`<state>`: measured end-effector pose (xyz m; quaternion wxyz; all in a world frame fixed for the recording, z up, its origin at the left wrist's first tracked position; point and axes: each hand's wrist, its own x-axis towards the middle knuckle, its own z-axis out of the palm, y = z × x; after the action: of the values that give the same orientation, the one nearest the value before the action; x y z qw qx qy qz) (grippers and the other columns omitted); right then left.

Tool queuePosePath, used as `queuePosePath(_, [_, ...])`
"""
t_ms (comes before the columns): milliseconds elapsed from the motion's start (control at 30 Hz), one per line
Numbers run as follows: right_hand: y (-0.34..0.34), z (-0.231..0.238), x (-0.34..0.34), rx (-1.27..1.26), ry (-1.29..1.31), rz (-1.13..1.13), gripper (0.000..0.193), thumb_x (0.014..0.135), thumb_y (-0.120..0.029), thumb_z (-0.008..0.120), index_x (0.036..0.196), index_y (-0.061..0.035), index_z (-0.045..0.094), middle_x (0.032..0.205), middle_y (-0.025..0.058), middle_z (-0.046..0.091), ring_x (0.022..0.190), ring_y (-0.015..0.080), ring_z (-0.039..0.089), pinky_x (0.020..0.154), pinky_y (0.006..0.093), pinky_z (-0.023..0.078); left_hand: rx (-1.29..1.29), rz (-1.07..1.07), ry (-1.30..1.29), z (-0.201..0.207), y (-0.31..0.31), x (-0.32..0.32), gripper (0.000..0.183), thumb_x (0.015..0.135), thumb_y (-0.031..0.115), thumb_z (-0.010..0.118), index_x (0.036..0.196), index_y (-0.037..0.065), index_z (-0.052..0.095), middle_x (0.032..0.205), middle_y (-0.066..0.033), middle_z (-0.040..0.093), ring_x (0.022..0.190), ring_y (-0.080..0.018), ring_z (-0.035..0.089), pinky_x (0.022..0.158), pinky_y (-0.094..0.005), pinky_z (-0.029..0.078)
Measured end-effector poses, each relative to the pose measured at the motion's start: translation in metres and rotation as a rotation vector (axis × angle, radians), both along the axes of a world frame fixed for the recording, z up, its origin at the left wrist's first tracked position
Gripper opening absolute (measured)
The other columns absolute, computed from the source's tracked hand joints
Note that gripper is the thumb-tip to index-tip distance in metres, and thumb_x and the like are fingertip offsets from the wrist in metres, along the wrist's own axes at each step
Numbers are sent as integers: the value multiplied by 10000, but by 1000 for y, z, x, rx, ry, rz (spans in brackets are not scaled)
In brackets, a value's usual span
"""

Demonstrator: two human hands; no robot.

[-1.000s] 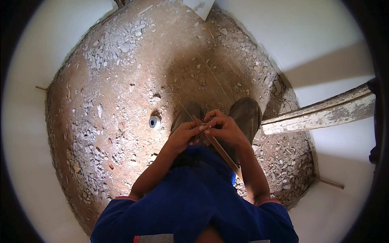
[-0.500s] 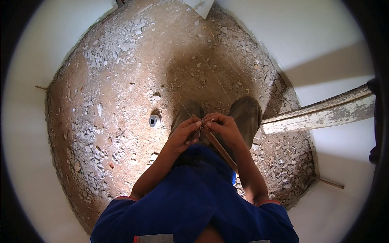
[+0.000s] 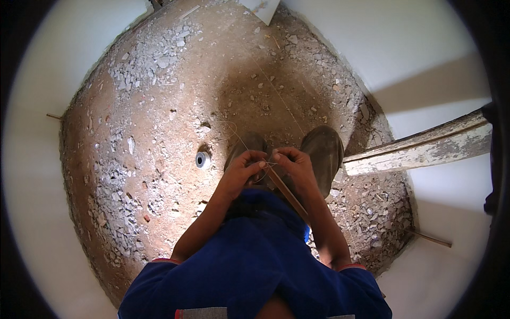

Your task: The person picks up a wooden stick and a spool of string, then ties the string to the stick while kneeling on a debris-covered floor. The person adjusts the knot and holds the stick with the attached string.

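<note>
Thin pale string (image 3: 271, 163) runs between my two hands over the end of a narrow wooden stick (image 3: 287, 194), which slants back toward my body. My left hand (image 3: 240, 173) pinches the string to the left of the stick end. On the other side my right hand (image 3: 296, 166) is closed on the string between thumb and fingers. Loose loops hang below the left fingers; whether there is a knot is too small to tell. One strand leads from the left hand out over the ground. A grey spool (image 3: 202, 159) lies on the ground to the left of my legs.
Broken rubble (image 3: 117, 212) litters the dirt floor (image 3: 159, 122) along the pale walls. To the right, a worn, peeling wooden beam (image 3: 419, 146) juts in near my knee. A thin stick (image 3: 429, 238) sticks out at the lower right wall, and a white sheet (image 3: 263, 9) lies far ahead.
My hands have moved slightly apart, drawing the string out between them over the stick end. The spool and the beam have stayed put.
</note>
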<state>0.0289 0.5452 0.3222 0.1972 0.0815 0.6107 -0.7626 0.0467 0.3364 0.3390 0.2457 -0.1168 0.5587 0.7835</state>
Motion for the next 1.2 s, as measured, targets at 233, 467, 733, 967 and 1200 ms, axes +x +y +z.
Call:
queuePosePath(233, [13, 7, -9, 182, 161, 185, 291, 893, -169, 785, 1134, -17, 729, 884, -32, 653, 811, 54, 579, 701, 228, 468, -23, 57, 33, 3, -13, -10, 287, 948, 122, 695, 1209, 33, 618, 989, -9, 630, 743, -71, 559, 610, -203, 432])
queuePosePath(467, [14, 31, -18, 341, 291, 215, 272, 844, -128, 744, 1095, -24, 752, 893, 51, 683, 813, 123, 626, 749, 287, 502, -62, -65, 83, -2, -14, -12, 377, 929, 174, 717, 1259, 9, 637, 973, -6, 656, 746, -58, 553, 636, -217, 437])
queuePosePath(733, [10, 30, -29, 393, 425, 183, 182, 849, -89, 719, 1016, -23, 749, 911, 85, 701, 811, 177, 669, 747, 318, 523, -143, -214, 51, 6, -10, -10, 458, 917, 196, 750, 1317, 29, 602, 959, 8, 633, 777, -72, 560, 672, -219, 454])
queuePosePath(967, [10, 9, -28, 404, 376, 153, 187, 845, -100, 743, 1020, -33, 750, 900, 86, 697, 808, 190, 672, 746, 324, 526, 103, 21, 73, 2, -14, -7, 387, 960, 104, 664, 1331, 37, 574, 971, -53, 688, 824, -122, 631, 709, -247, 511])
queuePosePath(1200, [21, -12, 27, 969, 606, 195, 401, 827, -169, 767, 1208, -82, 675, 1196, 96, 641, 1092, 281, 622, 904, 430, 522, 456, 261, 20, -6, -35, -17, 263, 985, 34, 594, 1247, 31, 628, 1103, -127, 710, 847, -176, 672, 741, -289, 561])
